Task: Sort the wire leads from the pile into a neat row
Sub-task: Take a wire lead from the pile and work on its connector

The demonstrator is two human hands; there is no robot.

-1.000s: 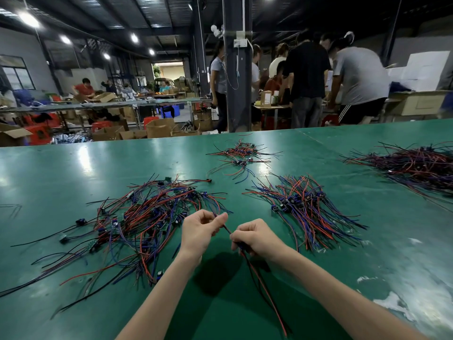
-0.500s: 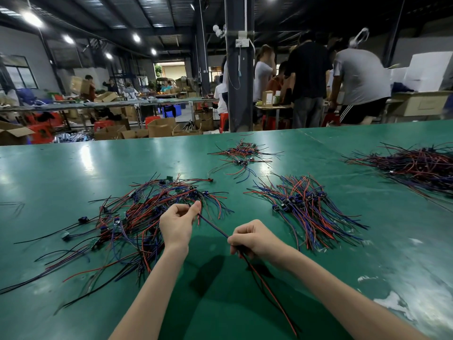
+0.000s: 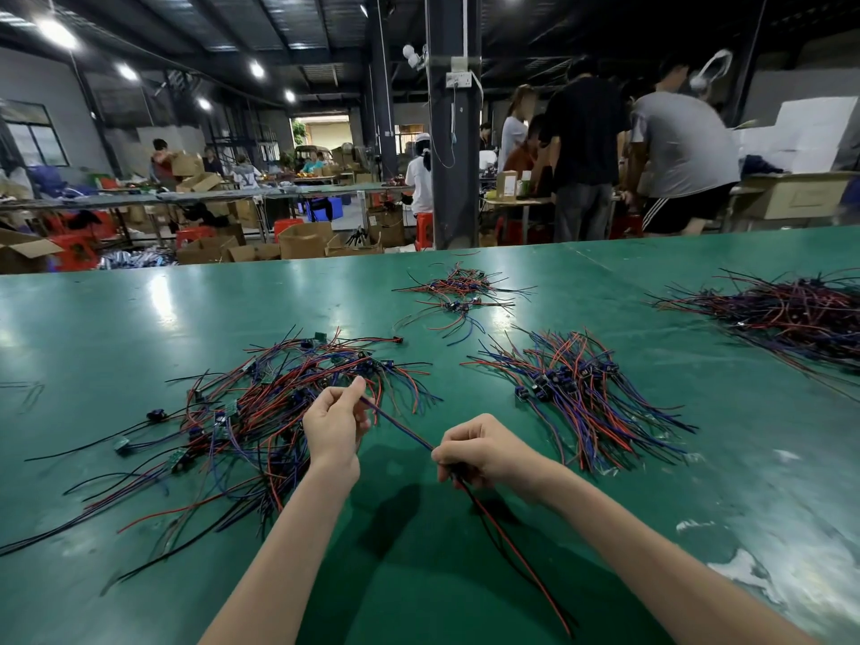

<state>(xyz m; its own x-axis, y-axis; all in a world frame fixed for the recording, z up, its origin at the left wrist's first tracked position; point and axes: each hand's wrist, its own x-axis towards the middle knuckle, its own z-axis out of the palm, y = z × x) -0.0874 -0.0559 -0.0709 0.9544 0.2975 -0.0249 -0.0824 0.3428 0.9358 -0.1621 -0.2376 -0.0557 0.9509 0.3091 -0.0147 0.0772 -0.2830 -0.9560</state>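
A tangled pile of red, blue and black wire leads [image 3: 260, 421] lies on the green table [image 3: 116, 318] at my left. My left hand [image 3: 336, 423] pinches one end of a wire lead [image 3: 400, 423] just in front of that pile. My right hand [image 3: 481, 451] grips the same lead further along; its red and black tails [image 3: 512, 547] trail toward me over the table. To the right lies a combed-out bunch of leads [image 3: 577, 388] with black connectors lined up.
A small heap of leads [image 3: 458, 293] sits farther back, and a big dark bundle [image 3: 791, 314] lies at the far right. Worn white patches [image 3: 763, 570] mark the table at the near right. Beyond the table's far edge stand a pillar, cartons and people.
My left hand has moved left and away from my right hand, drawing the held lead out taut between them. My right hand has stayed nearly in place.
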